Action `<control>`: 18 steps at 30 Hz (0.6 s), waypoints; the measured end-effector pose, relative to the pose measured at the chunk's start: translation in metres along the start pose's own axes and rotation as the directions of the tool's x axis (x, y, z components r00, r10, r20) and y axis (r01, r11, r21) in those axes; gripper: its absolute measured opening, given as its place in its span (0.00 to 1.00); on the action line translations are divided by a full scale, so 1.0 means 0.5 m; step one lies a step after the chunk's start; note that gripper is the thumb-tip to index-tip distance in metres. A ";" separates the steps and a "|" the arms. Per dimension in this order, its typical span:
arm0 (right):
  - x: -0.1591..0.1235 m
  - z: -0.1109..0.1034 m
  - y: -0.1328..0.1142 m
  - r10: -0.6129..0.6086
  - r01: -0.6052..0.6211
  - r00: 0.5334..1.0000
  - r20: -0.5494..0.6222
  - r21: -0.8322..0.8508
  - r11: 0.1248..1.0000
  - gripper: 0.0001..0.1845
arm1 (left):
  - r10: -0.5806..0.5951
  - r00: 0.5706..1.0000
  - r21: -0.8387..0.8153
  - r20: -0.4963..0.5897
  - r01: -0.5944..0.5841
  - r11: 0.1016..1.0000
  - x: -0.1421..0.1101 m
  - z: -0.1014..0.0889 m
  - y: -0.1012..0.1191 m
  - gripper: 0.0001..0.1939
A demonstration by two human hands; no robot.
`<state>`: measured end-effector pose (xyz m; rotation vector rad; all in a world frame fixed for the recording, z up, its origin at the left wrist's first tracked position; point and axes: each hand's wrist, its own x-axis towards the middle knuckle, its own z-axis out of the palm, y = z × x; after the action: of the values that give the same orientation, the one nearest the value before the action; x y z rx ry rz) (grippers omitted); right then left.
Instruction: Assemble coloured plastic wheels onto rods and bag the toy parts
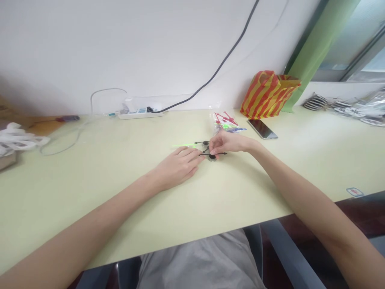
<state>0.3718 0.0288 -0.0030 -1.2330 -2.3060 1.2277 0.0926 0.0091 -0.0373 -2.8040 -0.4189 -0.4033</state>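
My left hand (182,163) lies flat on the table, fingers stretched out, with its fingertips beside some small black arrow-tipped clock hands. Closed in a pinch, my right hand (224,142) has its thumb and fingertips at the front black clock hand (221,153), which crosses a round black hub (212,156) on a clear base. Behind it is a second black hub (205,143) with another black clock hand (198,142). A bright green clock hand (185,145) lies just beyond my left fingers. My fingers partly hide these small parts.
A clear bag of red, green and blue pieces (225,120) lies behind my right hand. Near it are a phone (262,129) and a striped bag (267,96). A power strip (140,115) with a black cable (222,62) sits by the wall. A screwdriver (67,119) is far left.
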 end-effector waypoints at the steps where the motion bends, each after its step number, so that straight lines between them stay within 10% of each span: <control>1: 0.001 0.000 0.001 0.003 -0.003 1.000 -0.004 -0.001 1.000 0.19 | -0.002 1.000 -0.002 0.002 0.002 1.000 0.000 0.000 0.000 0.19; 12: -0.011 -0.005 -0.016 -0.037 0.038 0.998 -0.045 0.017 0.999 0.18 | 0.016 1.000 0.046 -0.012 -0.016 0.999 0.003 -0.006 0.004 0.19; 18: -0.008 0.012 -0.041 -0.114 0.246 0.914 -0.390 0.307 0.919 0.16 | -0.026 0.981 0.048 -0.194 0.036 0.998 0.004 -0.016 0.010 0.23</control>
<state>0.3591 0.0167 0.0100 -0.9919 -1.7935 1.1624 0.0941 0.0026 -0.0303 -2.6795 -0.4238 -0.6556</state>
